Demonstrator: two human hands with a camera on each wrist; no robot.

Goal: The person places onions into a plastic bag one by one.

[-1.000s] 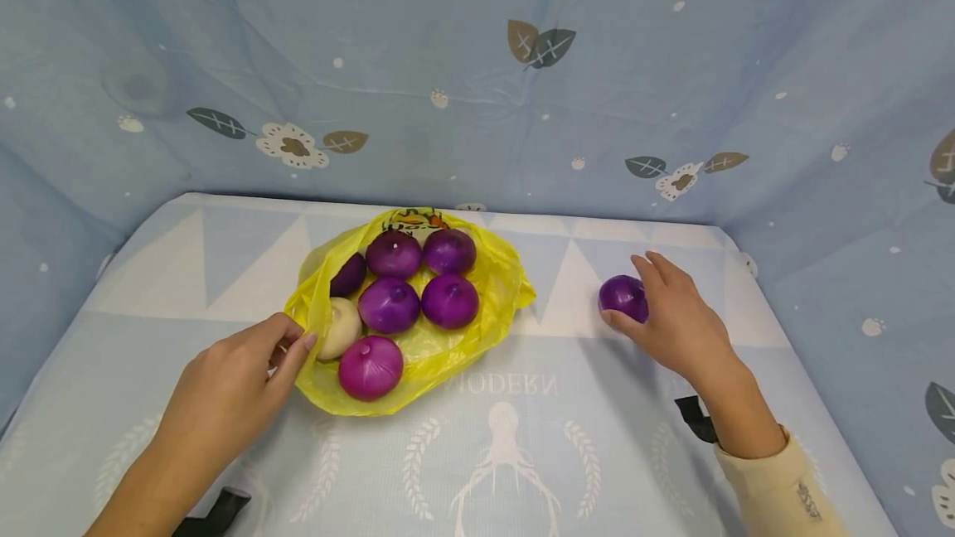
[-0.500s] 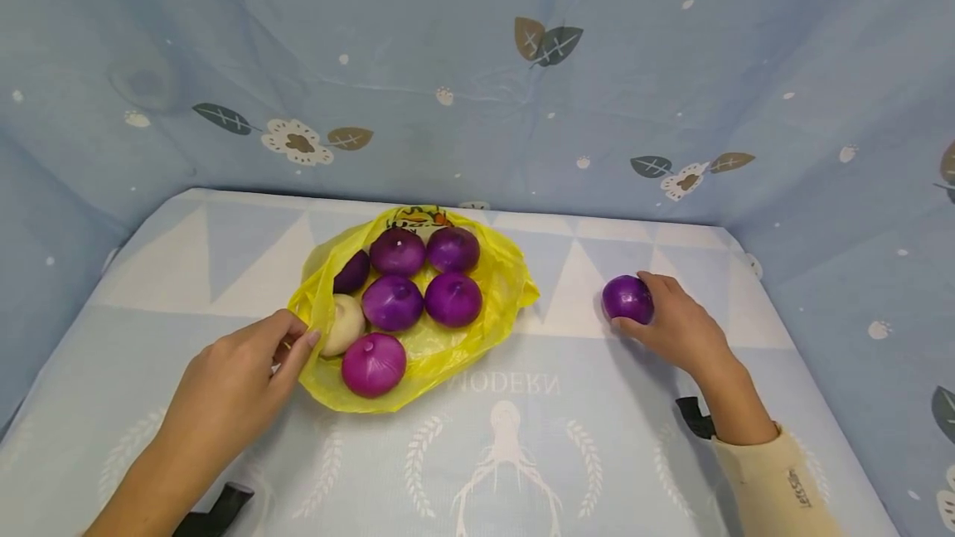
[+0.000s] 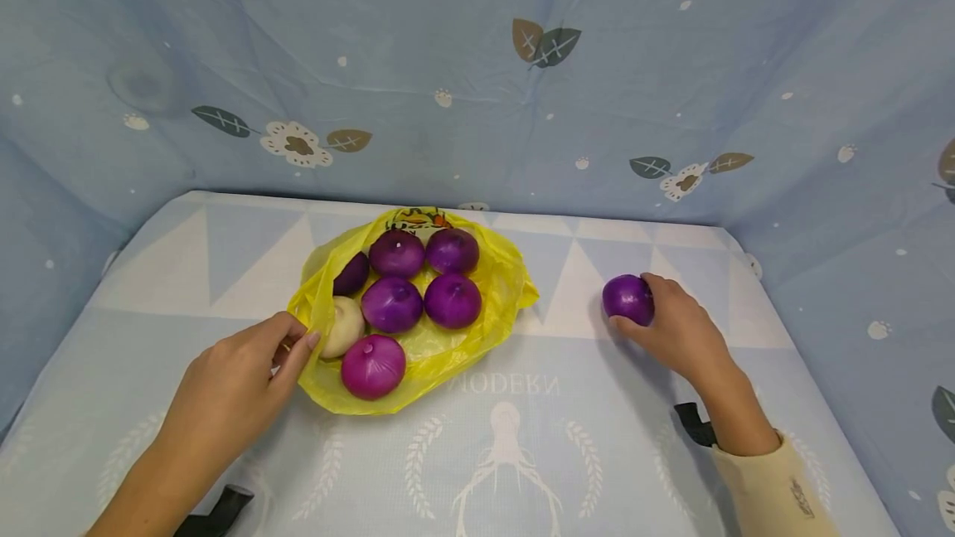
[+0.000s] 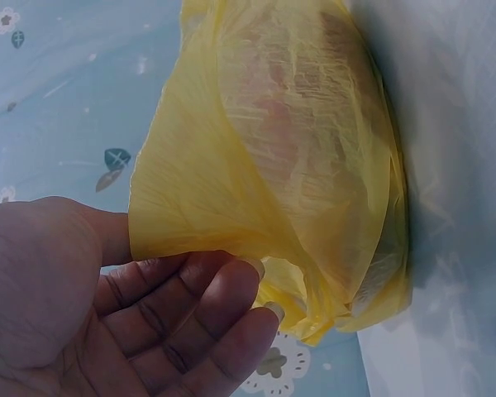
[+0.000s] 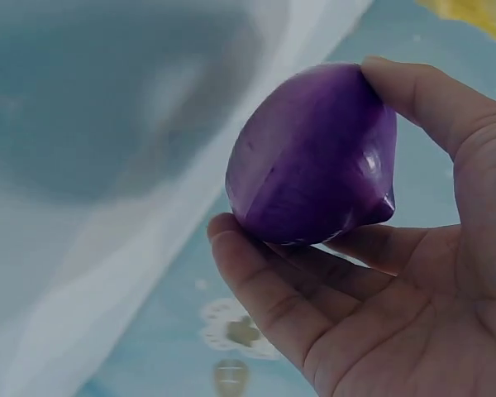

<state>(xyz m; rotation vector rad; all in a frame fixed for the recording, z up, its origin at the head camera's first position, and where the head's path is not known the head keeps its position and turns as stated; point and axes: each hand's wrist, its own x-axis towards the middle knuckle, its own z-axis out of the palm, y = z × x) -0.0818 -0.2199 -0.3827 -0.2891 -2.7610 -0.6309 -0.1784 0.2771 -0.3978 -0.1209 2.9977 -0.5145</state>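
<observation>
My left hand [image 3: 231,388] pinches the left rim of a yellow plastic bag [image 3: 477,346] between thumb and fingers; the left wrist view shows the thin film [image 4: 198,182] caught there. Inside the open bag lie several purple onions [image 3: 391,304] and one white onion [image 3: 345,326], while a brighter magenta onion [image 3: 373,366] sits near the front rim. Over at the right, my right hand [image 3: 675,330] grips a single purple onion [image 3: 627,299]. In the right wrist view that onion [image 5: 306,157] is held between thumb and fingers, its pointed tip towards the palm.
A table [image 3: 522,471] with a pale blue and white patterned cover lies under everything. Behind and beside it hangs a blue curtain [image 3: 448,65] with leaf and flower prints. Black straps [image 3: 695,424] show at both wrists.
My right hand has closed round the purple onion, its fingers coming down from a wider spread. The left hand keeps its hold on the bag's rim.
</observation>
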